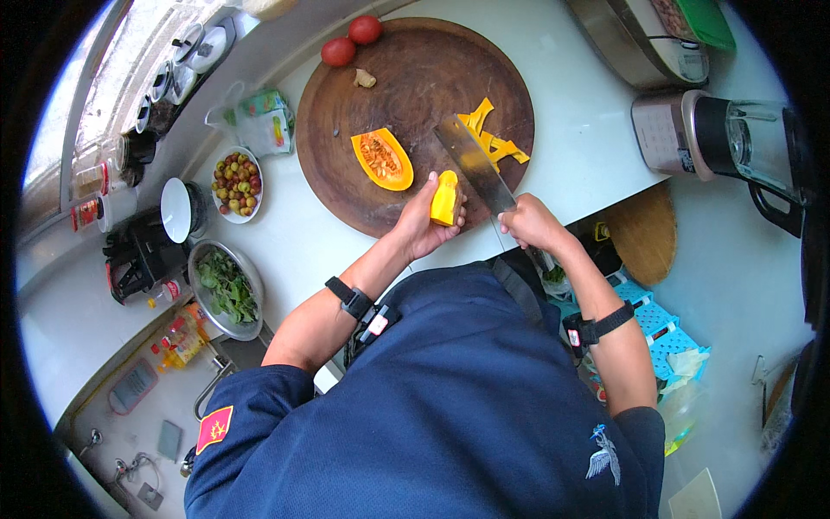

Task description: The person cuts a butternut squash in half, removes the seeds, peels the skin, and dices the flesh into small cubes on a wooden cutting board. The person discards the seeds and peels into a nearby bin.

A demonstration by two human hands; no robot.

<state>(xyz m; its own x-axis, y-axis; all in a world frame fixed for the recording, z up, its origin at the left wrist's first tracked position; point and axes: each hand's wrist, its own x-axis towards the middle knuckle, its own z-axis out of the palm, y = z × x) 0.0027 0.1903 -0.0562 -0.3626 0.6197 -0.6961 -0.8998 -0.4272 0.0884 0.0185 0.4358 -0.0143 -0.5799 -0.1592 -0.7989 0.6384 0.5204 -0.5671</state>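
My left hand [423,224] grips a chunk of yellow pumpkin [445,200] above the near edge of a round wooden chopping board [421,97]. In my right hand [535,224] is the handle of a cleaver [476,165]. Its broad blade slants away over the board, to the right of the chunk. Strips of pumpkin peel [496,139] lie beyond the blade, partly hidden by it. A seeded pumpkin piece [382,160] rests cut side up left of centre. Farther back on the board is a knob of ginger [365,78].
Two tomatoes [350,40] sit at the board's far left rim. Left stand a plate of jujubes [237,185] and a steel bowl of leafy greens [227,285]. A blender [720,139] lies in view at right, beside a metal appliance [639,45]. The white counter's front edge [590,204] runs near my body.
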